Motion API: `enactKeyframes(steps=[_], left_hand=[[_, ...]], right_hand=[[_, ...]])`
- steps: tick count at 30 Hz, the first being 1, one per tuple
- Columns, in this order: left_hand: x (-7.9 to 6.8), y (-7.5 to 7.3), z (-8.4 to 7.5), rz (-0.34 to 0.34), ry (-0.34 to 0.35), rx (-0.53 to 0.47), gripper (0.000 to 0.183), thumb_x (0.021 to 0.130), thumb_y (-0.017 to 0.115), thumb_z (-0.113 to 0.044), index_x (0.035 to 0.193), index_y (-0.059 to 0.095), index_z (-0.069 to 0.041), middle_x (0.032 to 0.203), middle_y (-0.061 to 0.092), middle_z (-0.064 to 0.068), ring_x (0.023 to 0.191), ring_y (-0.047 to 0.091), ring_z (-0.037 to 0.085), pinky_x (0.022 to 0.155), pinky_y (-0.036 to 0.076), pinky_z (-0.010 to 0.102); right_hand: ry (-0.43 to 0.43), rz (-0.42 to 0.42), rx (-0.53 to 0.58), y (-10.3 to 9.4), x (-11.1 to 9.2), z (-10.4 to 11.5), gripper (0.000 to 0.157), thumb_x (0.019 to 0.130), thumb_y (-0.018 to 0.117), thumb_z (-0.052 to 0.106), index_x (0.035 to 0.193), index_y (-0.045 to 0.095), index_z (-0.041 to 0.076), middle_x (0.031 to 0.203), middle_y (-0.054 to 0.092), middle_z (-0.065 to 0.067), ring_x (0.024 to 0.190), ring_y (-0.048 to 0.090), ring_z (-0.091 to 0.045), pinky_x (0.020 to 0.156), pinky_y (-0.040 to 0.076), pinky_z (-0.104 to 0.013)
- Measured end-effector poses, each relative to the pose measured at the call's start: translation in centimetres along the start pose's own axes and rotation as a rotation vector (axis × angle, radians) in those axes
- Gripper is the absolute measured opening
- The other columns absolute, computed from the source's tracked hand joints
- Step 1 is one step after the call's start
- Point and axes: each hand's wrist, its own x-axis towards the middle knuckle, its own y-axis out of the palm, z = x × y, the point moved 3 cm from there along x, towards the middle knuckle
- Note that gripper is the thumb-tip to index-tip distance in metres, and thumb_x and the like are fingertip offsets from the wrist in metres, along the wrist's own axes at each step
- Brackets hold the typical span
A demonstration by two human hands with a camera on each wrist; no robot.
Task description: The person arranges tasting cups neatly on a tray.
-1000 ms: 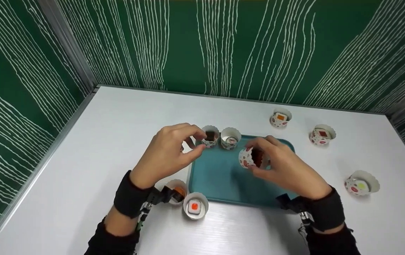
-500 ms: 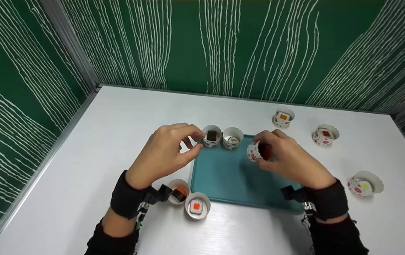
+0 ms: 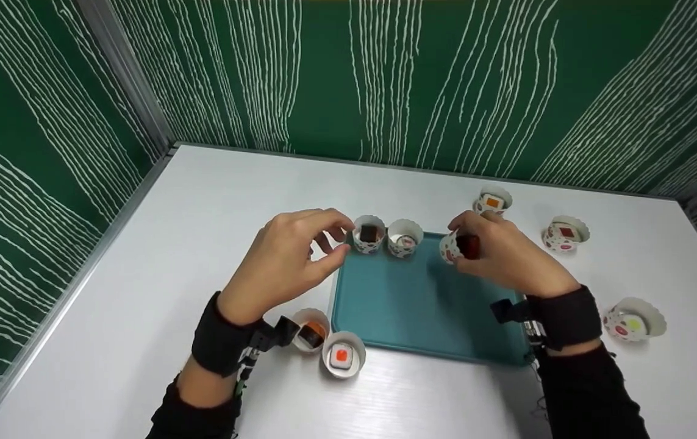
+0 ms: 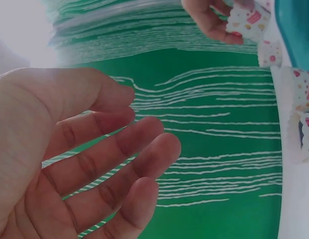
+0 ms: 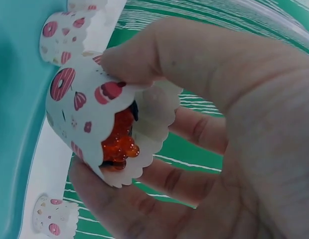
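My right hand (image 3: 507, 256) grips a white printed paper baking cup (image 3: 449, 248) between thumb and fingers, over the back right part of the teal tray (image 3: 397, 299). The cup is tilted with its scalloped mouth toward the palm. Inside, the right wrist view shows a sushi piece topped with glossy orange-red roe (image 5: 119, 144) and a dark edge. My left hand (image 3: 284, 262) is raised by the tray's left edge, fingers loosely bent, holding nothing. Just beyond its fingertips, a cup with a dark-topped piece (image 3: 368, 233) stands at the tray's back left corner, beside another cup (image 3: 398, 229).
Left of the tray's front stand two cups, one with an orange and black piece (image 3: 311, 334), one with a red-dotted white piece (image 3: 341, 355). On the right are cups with orange-topped (image 3: 493, 202), red-topped (image 3: 568, 233) and yellow-green-topped (image 3: 633, 323) pieces. Green walls border the white table (image 3: 232, 189).
My right hand has carried the roe cup to the right and farther back over the tray. The left hand stays nearly still. The whole head view has shifted slightly.
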Motion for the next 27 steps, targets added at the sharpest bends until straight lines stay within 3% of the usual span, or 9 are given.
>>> enactKeyframes(steps=[9,17,27], left_hand=[[0.1,0.0,0.1,0.002,-0.013,0.002,0.019,0.097,0.073,-0.011,0.115,0.077,-0.013,0.092,0.08,-0.003,0.078,0.074,0.009,0.068,0.057,0.029],[0.1,0.2,0.2,0.012,-0.016,-0.006,0.019,0.097,0.073,-0.01,0.116,0.077,-0.013,0.092,0.08,-0.004,0.078,0.074,0.01,0.067,0.057,0.029],[0.1,0.4,0.2,0.022,0.007,-0.008,0.019,0.098,0.073,-0.01,0.116,0.077,-0.012,0.091,0.079,-0.003,0.078,0.073,0.009,0.066,0.056,0.027]], right_hand=[[-0.005,0.05,-0.01,0.5,1.7,-1.1,0.048,0.091,0.081,0.014,0.133,0.063,0.0,0.124,0.066,-0.025,0.112,0.064,-0.039,0.087,0.057,-0.051],[0.016,0.106,-0.037,1.8,3.2,-1.9,0.052,0.091,0.081,0.016,0.135,0.062,-0.003,0.125,0.069,-0.028,0.114,0.065,-0.043,0.091,0.056,-0.058],[0.039,0.124,-0.065,2.9,4.4,-1.9,0.054,0.092,0.08,0.015,0.138,0.06,-0.004,0.126,0.066,-0.029,0.113,0.063,-0.041,0.092,0.057,-0.057]])
